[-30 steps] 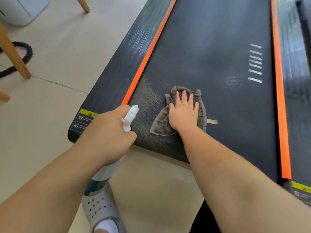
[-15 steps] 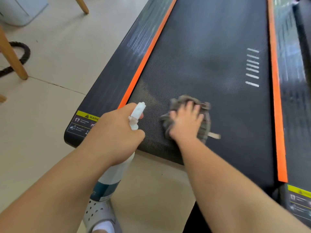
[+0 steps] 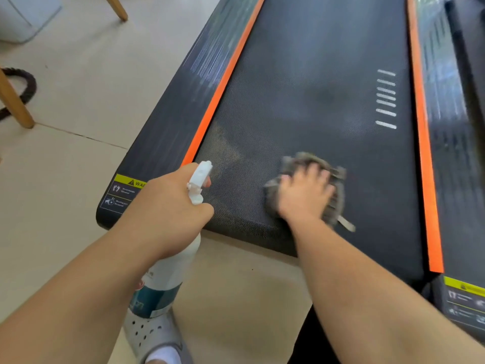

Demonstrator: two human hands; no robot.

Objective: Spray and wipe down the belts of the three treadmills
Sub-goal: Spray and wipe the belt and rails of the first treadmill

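The black treadmill belt (image 3: 315, 74) runs away from me between two orange strips. My right hand (image 3: 304, 195) presses a bunched grey cloth (image 3: 338, 203) flat against the belt near its near end; hand and cloth are motion-blurred. My left hand (image 3: 168, 206) grips a white spray bottle (image 3: 168, 279) with a teal label, held over the belt's near-left corner. Its nozzle (image 3: 200, 174) points up the belt. A damp, duller patch (image 3: 225, 145) shows on the belt beside the left orange strip.
The dark side rail (image 3: 183, 101) carries a yellow warning label. The edge of a second treadmill (image 3: 469, 61) lies at the right. On the beige floor at left are a wooden leg (image 3: 13, 101), a black rope (image 3: 26, 82) and a white appliance (image 3: 23, 17). My grey clog (image 3: 152, 334) is below.
My right hand has slid the cloth to the right across the belt, and the cloth has bunched up. The left hand keeps holding the bottle in about the same place.
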